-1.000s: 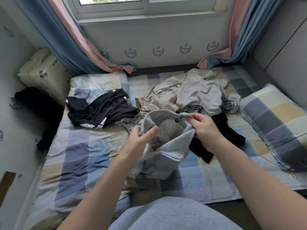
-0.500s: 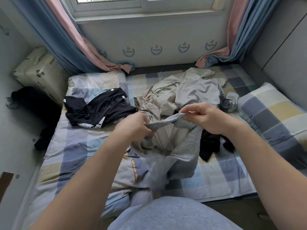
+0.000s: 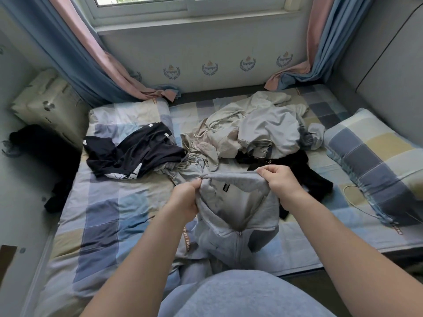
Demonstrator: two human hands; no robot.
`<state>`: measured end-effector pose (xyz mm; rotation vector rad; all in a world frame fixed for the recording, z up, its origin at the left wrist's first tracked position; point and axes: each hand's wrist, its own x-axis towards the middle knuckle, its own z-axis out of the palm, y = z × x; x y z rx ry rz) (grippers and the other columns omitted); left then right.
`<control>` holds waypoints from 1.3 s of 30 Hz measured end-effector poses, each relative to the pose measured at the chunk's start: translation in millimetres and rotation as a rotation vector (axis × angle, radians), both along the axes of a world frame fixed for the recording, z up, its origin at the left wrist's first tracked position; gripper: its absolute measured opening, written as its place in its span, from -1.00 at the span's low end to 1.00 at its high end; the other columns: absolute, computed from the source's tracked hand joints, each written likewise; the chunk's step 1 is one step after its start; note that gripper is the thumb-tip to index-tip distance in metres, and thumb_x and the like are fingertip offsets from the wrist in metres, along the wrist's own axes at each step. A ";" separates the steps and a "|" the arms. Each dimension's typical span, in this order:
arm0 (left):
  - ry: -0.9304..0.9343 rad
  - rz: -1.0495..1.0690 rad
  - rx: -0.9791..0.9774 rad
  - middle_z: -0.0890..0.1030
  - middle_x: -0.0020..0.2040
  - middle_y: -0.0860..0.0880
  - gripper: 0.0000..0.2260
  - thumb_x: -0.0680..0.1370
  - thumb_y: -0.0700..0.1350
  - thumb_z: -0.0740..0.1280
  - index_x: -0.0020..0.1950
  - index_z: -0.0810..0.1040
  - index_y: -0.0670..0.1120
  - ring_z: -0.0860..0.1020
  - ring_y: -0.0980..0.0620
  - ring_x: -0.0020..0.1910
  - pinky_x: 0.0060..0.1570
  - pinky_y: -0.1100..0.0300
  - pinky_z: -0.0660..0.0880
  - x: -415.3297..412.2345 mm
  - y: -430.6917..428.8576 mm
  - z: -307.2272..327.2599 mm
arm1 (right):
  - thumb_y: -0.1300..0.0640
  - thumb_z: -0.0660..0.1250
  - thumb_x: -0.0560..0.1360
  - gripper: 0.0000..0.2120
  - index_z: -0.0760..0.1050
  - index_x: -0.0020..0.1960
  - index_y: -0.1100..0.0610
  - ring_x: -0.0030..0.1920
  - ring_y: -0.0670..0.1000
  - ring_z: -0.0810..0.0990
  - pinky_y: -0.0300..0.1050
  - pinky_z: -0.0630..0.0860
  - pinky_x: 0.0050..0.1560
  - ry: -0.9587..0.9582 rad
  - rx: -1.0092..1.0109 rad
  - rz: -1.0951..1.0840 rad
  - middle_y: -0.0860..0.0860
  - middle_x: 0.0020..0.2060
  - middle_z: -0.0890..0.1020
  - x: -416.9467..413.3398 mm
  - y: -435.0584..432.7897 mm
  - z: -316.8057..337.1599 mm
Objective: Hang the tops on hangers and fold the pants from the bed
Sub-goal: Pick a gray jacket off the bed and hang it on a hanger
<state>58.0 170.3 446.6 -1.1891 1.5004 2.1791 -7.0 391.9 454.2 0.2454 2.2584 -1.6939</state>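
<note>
Pinched by left hand (image 3: 186,199) and right hand (image 3: 282,183) at hood rim: grey zip hoodie (image 3: 238,216), held over bed (image 3: 103,202) near edge. Step: we spread top for hanging. Next, we reckon: fetch hanger, none in view.

Grey zip hoodie (image 3: 238,216) — hood rim stretched taut over the bed's (image 3: 103,216) near edge; pale tops (image 3: 251,131) heaped mid-bed.

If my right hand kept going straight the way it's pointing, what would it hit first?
Your right hand, gripping the grey hoodie, points away and leftward. Beyond the hoodie, it would probably meet the beige clothes pile first, though depth is unclear.
</note>
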 end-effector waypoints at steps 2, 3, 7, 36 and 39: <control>-0.052 -0.082 0.077 0.66 -0.10 -0.17 -0.77 0.63 -0.07 0.32 0.01 0.63 -0.23 0.65 -0.13 -0.10 0.03 0.00 0.62 3.5 -6.5 -3.2 | 0.23 0.29 0.63 -0.80 0.64 0.01 0.34 -0.22 0.07 0.57 -0.07 0.52 -0.17 -0.227 -0.204 0.007 0.21 -0.13 0.62 -3.5 8.8 -1.1; -0.071 -0.131 0.121 0.66 -0.18 -0.16 -0.74 0.63 -0.06 0.30 -0.08 0.63 -0.23 0.66 -0.11 -0.19 -0.08 0.05 0.64 6.1 -10.2 -5.0 | 0.23 0.26 0.64 -0.77 0.60 0.10 0.38 -0.21 0.10 0.58 -0.05 0.52 -0.18 -0.349 -0.309 0.040 0.24 -0.10 0.61 -3.3 13.5 0.3; -0.010 -0.220 0.239 0.68 -0.21 -0.15 -0.71 0.62 0.00 0.31 -0.10 0.67 -0.19 0.68 -0.07 -0.25 -0.22 0.11 0.63 14.3 -15.2 -11.2 | 0.14 0.21 0.63 -0.69 0.55 0.24 0.32 -0.07 0.16 0.54 0.06 0.47 0.04 -0.583 -0.542 0.166 0.23 -0.06 0.57 -0.6 20.2 1.7; 0.221 -0.351 -0.681 0.64 0.07 0.01 -0.48 0.39 0.31 0.42 0.17 0.55 -0.02 0.60 0.02 0.08 0.14 0.00 0.53 18.8 10.6 -20.6 | 0.49 0.57 0.16 -0.53 0.58 -0.04 0.14 -0.48 -0.14 0.39 -0.38 0.26 -0.30 -0.706 -1.085 0.140 -0.04 -0.44 0.37 5.5 -1.6 18.5; 0.187 -0.193 -0.636 0.63 -0.21 -0.02 -0.90 0.56 -0.05 0.34 -0.13 0.58 -0.02 0.57 -0.04 -0.17 -0.14 0.06 0.49 10.2 14.1 -26.9 | 0.26 0.38 0.46 -0.83 0.57 0.05 0.17 -0.40 -0.07 0.54 -0.30 0.54 -0.29 -0.701 -1.016 0.088 0.03 -0.37 0.53 4.3 -3.1 21.9</control>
